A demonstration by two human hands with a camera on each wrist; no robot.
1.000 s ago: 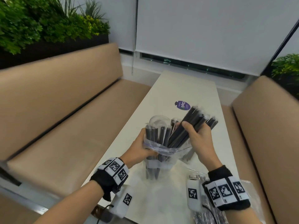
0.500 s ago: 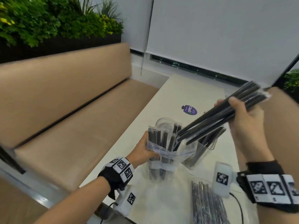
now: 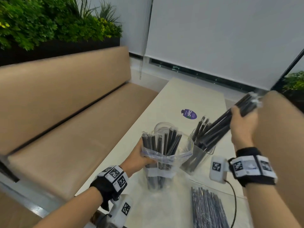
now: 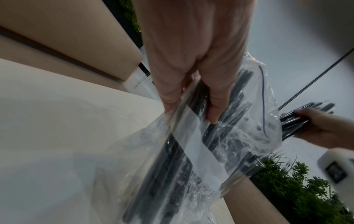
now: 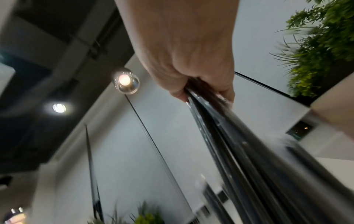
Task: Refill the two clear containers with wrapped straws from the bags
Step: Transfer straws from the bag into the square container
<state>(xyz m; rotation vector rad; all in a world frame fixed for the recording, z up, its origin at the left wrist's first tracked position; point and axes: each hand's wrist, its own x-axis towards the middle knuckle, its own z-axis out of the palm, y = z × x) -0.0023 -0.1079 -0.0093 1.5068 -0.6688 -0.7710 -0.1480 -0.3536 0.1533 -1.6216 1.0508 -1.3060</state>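
Here the right hand (image 3: 241, 127) is closed around a bundle of black wrapped straws (image 3: 220, 127), fingers and thumb curled about its middle, holding it slanted in the air with the lower ends over the right clear container (image 3: 199, 155). That container stands toward the middle of the table (image 3: 194, 97), already part-filled with straws that lean against its wall. The bundle's tips are just above or among those straws; whether they have entered the mouth cannot be told from the head view, and the right wrist view is too blurred to help.

The left hand (image 3: 139, 157) grips an open zip bag (image 3: 166, 155) near its mouth, fingers curled over the plastic and the straws inside, keeping it upright toward the left edge of the table. Just behind the bag stands the second clear container (image 3: 162, 126); how full it is stays hidden. A further pack of wrapped straws (image 3: 207, 209) lies flat at the near right corner of the table.

The step in hand looks like a transfer of one handful from bag to container. The next move probably calls for tipping the bundle more upright, guiding the ends inside the rim, then loosening the grip so the straws slide down without knocking the container over.
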